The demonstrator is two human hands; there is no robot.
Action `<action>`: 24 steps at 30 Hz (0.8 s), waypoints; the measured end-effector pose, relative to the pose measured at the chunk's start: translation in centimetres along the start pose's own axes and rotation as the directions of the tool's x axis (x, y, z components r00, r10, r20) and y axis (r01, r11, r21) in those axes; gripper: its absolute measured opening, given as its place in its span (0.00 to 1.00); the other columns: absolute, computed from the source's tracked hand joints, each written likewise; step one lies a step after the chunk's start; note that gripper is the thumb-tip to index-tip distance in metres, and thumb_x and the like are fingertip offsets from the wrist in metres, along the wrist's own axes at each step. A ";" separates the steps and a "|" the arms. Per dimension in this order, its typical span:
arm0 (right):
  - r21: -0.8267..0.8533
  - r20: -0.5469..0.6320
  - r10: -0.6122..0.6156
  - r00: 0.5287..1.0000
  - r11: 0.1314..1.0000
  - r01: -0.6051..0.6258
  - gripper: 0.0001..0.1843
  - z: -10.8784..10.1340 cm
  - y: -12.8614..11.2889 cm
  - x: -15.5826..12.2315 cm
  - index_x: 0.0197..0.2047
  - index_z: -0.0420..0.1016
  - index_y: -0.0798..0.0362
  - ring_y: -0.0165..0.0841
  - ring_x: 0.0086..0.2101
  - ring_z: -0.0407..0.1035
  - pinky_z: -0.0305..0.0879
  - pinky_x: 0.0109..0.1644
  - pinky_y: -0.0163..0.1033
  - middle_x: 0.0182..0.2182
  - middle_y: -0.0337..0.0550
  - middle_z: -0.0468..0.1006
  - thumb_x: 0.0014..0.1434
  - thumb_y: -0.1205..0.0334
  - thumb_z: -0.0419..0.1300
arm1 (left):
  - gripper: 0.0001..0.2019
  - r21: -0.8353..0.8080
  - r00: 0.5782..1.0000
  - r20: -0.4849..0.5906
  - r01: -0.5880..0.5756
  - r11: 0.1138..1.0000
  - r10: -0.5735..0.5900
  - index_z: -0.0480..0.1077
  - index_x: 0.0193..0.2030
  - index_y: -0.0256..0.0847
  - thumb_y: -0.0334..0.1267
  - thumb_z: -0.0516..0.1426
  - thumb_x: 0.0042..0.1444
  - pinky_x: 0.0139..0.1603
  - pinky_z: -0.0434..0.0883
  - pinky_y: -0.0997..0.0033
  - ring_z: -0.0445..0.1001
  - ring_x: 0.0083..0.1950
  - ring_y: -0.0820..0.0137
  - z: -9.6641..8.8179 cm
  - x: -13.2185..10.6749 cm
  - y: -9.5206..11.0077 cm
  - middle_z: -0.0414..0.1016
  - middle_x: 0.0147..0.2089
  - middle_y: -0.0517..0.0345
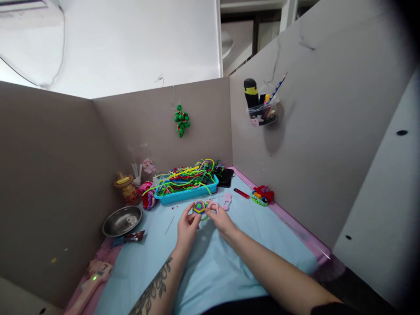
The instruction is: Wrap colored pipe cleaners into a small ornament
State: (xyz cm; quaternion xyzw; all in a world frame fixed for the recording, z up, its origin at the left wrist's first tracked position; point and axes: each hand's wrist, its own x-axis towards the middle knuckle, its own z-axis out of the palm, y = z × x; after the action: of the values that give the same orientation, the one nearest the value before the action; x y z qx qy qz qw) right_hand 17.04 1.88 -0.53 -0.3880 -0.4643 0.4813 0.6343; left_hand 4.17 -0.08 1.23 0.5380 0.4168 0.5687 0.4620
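A tattooed forearm (pixel 154 286) leads to the left hand (pixel 187 227); it and the right hand (pixel 223 218) pinch a small woven disc (pixel 199 207) over the pale blue desk (pixel 210 271), near its far edge, before a blue tray (pixel 185 195); brown partitions (pixel 49 175) enclose three sides

Cardboard-walled craft booth, pipe-cleaner tray (pixel 185 195)
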 end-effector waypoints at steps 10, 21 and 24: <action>0.193 0.173 0.027 0.985 0.979 -0.060 0.24 0.5 -1.1 -0.4 0.39 0.74 0.51 0.41 0.45 0.66 0.59 0.51 0.45 0.38 0.45 0.76 0.43 0.44 0.64 | 0.32 -0.159 0.996 0.042 0.082 0.984 -0.076 0.61 0.54 0.36 0.39 0.64 0.41 0.21 0.53 0.81 0.56 0.18 0.83 -0.1 0.0 0.9 0.67 0.21 0.67; 0.133 0.123 -0.027 0.992 0.991 0.010 0.19 0.0 -0.8 -0.1 0.21 0.68 0.54 0.37 0.40 0.66 0.57 0.49 0.42 0.33 0.43 0.74 0.44 0.45 0.64 | 0.21 0.028 0.996 0.078 -0.047 0.999 0.045 0.73 0.45 0.37 0.41 0.63 0.42 0.22 0.61 0.77 0.62 0.22 0.77 -0.8 0.2 0.4 0.70 0.25 0.60; 0.113 0.130 0.013 0.991 0.993 -0.028 0.20 0.0 -0.7 -0.1 0.21 0.66 0.53 0.35 0.34 0.65 0.59 0.44 0.40 0.25 0.39 0.71 0.44 0.44 0.63 | 0.18 0.146 0.995 0.053 -0.095 0.985 0.088 0.76 0.42 0.38 0.39 0.64 0.41 0.22 0.59 0.76 0.59 0.20 0.77 -0.8 0.0 0.4 0.68 0.20 0.62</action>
State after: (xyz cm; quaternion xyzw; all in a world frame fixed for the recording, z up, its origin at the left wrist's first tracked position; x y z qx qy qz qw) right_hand 17.19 1.59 0.13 -0.3240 -0.4718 0.5376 0.6192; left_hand 3.37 -0.15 1.52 0.6025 0.4219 0.5441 0.4037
